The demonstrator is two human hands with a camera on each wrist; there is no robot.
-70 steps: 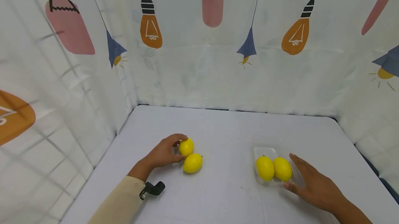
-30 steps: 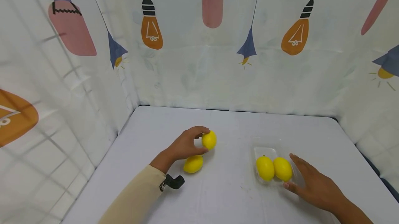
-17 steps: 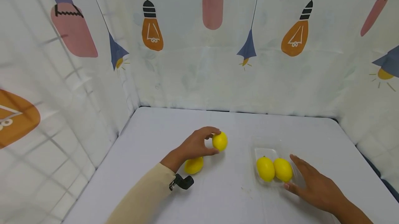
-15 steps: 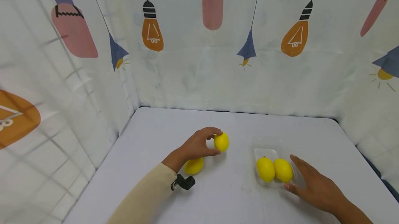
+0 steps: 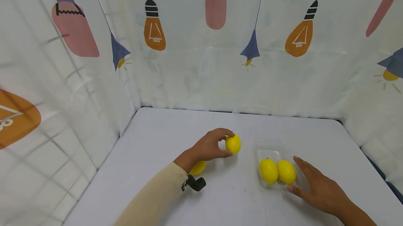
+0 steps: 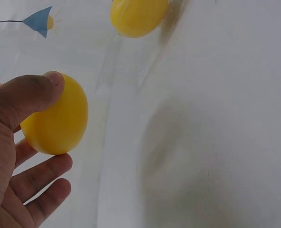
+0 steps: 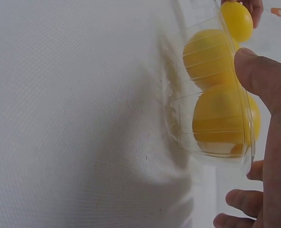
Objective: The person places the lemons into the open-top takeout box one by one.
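Note:
My left hand (image 5: 209, 145) pinches a yellow lemon (image 5: 233, 144) between thumb and fingers, raised over the white table. In the left wrist view the thumb lies on top of that lemon (image 6: 66, 118). A second lemon (image 5: 198, 169) sits on the table, partly hidden behind my left wrist. To the right stands a clear plastic container (image 5: 267, 154) with two lemons side by side in its front part, the left lemon (image 5: 268, 171) and the right lemon (image 5: 286, 171). My right hand (image 5: 321, 191) spans the container's right side, fingers spread, its thumb (image 7: 256, 71) at the rim.
A white cloth covers the table (image 5: 176, 124). Behind it and along both sides hang pale curtains (image 5: 195, 79) printed with lamps and bulbs. A black device (image 5: 195, 183) is strapped at my left wrist.
My left hand has picked up one lemon from beside the other and carried it rightward, closer to the container. The right hand and the container have stayed in place.

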